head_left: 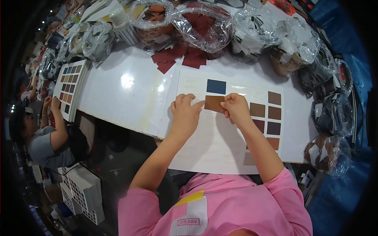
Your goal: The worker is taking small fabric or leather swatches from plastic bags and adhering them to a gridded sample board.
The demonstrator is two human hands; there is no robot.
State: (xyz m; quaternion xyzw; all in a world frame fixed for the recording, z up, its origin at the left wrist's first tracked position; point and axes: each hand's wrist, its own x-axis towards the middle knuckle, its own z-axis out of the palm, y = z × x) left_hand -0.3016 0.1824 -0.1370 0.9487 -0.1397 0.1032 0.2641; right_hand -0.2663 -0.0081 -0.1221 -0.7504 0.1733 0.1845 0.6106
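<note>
A brown swatch (213,103) lies over a white card sheet (197,151), just below a dark blue swatch (216,86). My right hand (236,108) pinches the brown swatch at its right edge. On the other side, my left hand (186,112) has its fingers apart, with one fingertip at the swatch's left edge. Down the sheet's right side sit more swatches in brown, dark purple and rust, such as a brown one (274,113). My right forearm hides part of those rows.
Plastic bags of loose swatches, such as a dark red bunch (199,19), ring the white table (114,86). Loose dark red pieces (194,58) lie at the back. At left, a person (51,137) works by a stack of swatch sheets (73,78). More stacks (84,188) stand below.
</note>
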